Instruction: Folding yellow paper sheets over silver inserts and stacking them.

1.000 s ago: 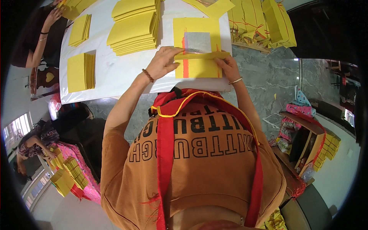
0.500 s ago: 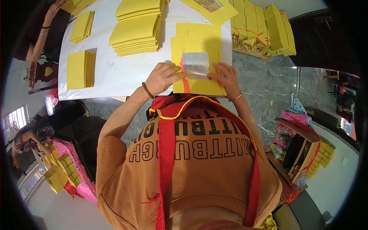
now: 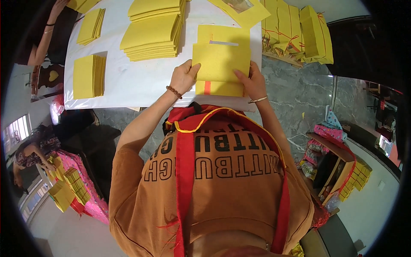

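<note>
Looks like a small paper-goods workshop, the hand-assembly kind, not a home kitchen or office. There's a white-covered worktable (image 3: 141, 81) loaded with stacks of yellow paper sheets (image 3: 152, 36), plus tied yellow bundles (image 3: 299, 30) piled along its far edge. More yellow bundles (image 3: 70, 186) sit low by a pink cloth, another person's arm (image 3: 45, 36) is at the table, and the floor is grey marble (image 3: 299, 94).

Silver foil square, exposed at frame top-centre 0.5 s ago, now covered: folded yellow sheet (image 3: 220, 62) lies over it, only a thin silver strip (image 3: 224, 43) showing above. Left hand (image 3: 183, 78) moved to the sheet's left edge, right hand (image 3: 252, 81) to its lower right corner.
</note>
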`<action>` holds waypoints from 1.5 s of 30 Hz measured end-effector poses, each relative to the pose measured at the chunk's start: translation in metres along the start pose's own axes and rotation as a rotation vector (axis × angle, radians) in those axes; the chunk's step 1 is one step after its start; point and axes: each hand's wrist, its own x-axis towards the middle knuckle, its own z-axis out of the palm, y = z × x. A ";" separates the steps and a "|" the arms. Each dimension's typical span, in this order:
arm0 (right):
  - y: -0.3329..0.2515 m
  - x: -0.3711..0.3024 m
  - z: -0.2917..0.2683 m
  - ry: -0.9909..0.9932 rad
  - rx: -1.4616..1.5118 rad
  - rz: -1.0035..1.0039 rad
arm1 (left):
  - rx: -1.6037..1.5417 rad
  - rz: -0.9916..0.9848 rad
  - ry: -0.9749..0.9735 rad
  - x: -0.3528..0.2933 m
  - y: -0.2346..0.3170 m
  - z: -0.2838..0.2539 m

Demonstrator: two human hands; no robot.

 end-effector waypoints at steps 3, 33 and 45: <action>-0.021 -0.001 -0.005 -0.048 -0.165 0.122 | 0.022 -0.133 -0.035 0.006 0.002 -0.002; 0.008 0.011 0.020 0.213 -0.358 -0.018 | 0.269 0.146 0.233 -0.023 0.049 -0.004; 0.006 0.012 0.022 0.197 -0.357 0.006 | 0.787 0.641 -0.044 0.004 0.042 0.051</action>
